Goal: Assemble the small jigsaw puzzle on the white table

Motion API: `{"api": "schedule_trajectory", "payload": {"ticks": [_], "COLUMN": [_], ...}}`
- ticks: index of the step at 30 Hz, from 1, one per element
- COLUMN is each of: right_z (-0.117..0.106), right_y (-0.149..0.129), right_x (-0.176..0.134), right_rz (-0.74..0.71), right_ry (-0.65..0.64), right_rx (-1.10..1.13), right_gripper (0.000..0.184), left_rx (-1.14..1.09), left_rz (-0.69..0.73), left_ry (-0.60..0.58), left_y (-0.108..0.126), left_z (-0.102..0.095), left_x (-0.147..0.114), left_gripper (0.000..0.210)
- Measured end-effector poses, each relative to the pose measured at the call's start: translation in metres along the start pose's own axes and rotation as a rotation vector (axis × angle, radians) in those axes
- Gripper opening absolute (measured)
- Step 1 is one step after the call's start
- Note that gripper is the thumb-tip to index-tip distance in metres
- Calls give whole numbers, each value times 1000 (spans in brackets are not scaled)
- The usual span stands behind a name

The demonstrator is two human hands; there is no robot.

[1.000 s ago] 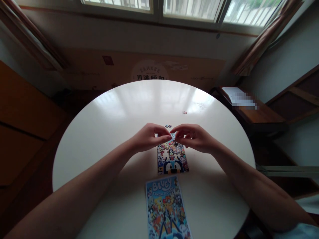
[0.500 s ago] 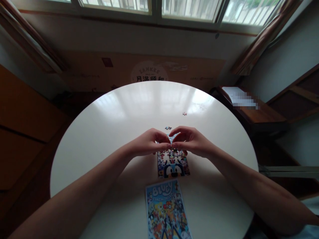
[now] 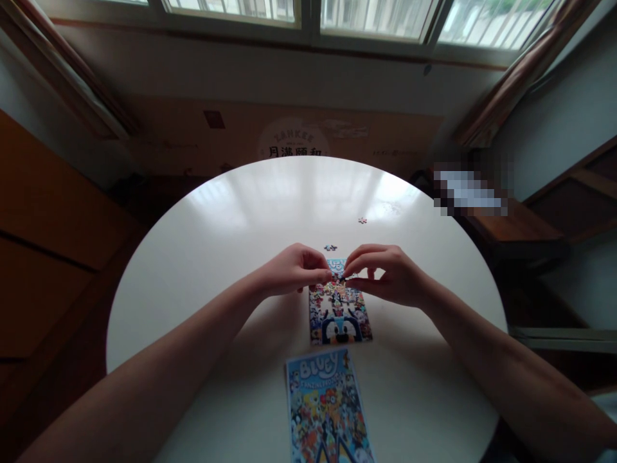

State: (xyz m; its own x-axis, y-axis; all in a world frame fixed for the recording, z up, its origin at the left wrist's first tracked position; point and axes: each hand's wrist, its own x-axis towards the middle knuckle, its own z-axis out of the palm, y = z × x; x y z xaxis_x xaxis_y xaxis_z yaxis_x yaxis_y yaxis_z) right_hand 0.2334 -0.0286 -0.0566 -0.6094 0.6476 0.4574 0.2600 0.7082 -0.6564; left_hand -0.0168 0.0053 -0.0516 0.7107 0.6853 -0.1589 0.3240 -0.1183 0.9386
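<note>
A partly assembled jigsaw puzzle (image 3: 337, 313) with a blue cartoon dog at its near end lies on the white round table (image 3: 202, 251). Over its upper left part is my left hand (image 3: 306, 269), thumb and forefinger pinched together; whatever is between them is too small to make out. My right hand (image 3: 393, 275) hovers at the puzzle's upper right edge, thumb and forefinger slightly apart, with nothing visible between them. Both hands hide some of the puzzle's upper part. Closer to me lies a printed Bluey picture sheet (image 3: 328, 402) in matching colours.
Loose puzzle pieces (image 3: 330, 247) lie just beyond the puzzle, and another loose piece (image 3: 362, 220) is farther off to the right. Past the table's right edge stands a wooden stand (image 3: 520, 225) with papers on it. Windows and a low wall are beyond the table.
My hands, whose fingertips met over the puzzle, are now apart. My right hand has drawn off to the right and its fingers have loosened; my left stays pinched. The view has shifted slightly.
</note>
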Motion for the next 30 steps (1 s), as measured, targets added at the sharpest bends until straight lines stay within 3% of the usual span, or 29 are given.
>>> {"api": "schedule_trajectory", "payload": {"ticks": [5,8,16,30], "right_z": [4,5,17,21], "right_y": [-4,-6,-5,-8], "right_x": [-1,-3,-3,0], "right_rz": [-92,-108,-60,-50], "right_ry": [-11,-41,-292,-401], "right_rx": [-202,-222,-216,-300], "right_gripper": [10,10,13,17], "left_rx": [19,81,632,726], "left_rz": [-23,-12,115,100], "left_ry": [1,-81,-150,-193], "left_y": [3,7,12,2], "left_z": [0,-7,-19,-11], "left_x": [-1,-5,-14,-8], "left_gripper": [25,27,17,21]}}
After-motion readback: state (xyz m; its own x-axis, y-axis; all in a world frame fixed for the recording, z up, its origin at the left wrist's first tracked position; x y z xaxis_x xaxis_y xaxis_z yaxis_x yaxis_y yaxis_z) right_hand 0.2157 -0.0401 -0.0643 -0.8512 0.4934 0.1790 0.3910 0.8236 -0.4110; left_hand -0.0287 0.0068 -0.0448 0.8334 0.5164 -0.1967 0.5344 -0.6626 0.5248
